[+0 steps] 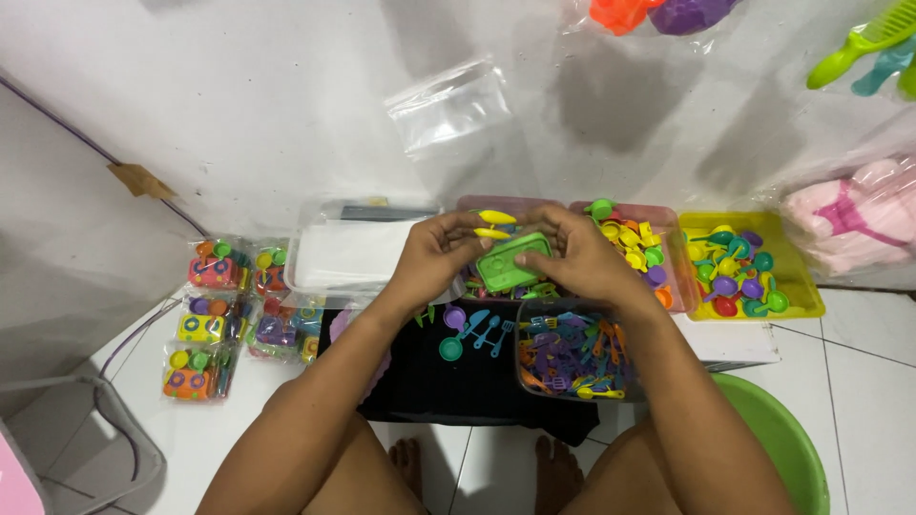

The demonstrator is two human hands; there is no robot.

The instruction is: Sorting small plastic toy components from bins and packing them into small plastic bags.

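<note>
- A small green toy tray (512, 261) is held between both hands, above the row of tubs and in front of the white wall.
- The left hand (434, 256) is curled partly closed, its fingertips pinched on the tray's left end; two yellow toy spoons (495, 224) are seen sticking out just above those fingertips, touching or very near them.
- The right hand (579, 256) is bent around the tray's right end, fingers closed on its upper edge.
- A clear lidded box (355, 250) is set to the left of the hands; its contents appear white and cannot be told apart.
- A pink tub (670, 250) is placed behind the right hand and is filled with yellow, green and purple toy pieces.
- A yellow tub (800, 286) is stood to the right of the pink one and is loaded with toy spoons and ladles in purple, teal, green and red.
- A dark clear tub (530, 379) is positioned below the right wrist and is packed with purple, blue and orange toy cutlery.
- Loose toy utensils (474, 333) are laid on a black cloth (448, 386) just left of that tub.
- Filled plastic packets (229, 310) of toy sets are spread on the floor at the far left.
- An empty zip bag (456, 107) is seen against the wall above the hands.
- A green basin (787, 443) is set at the lower right.
</note>
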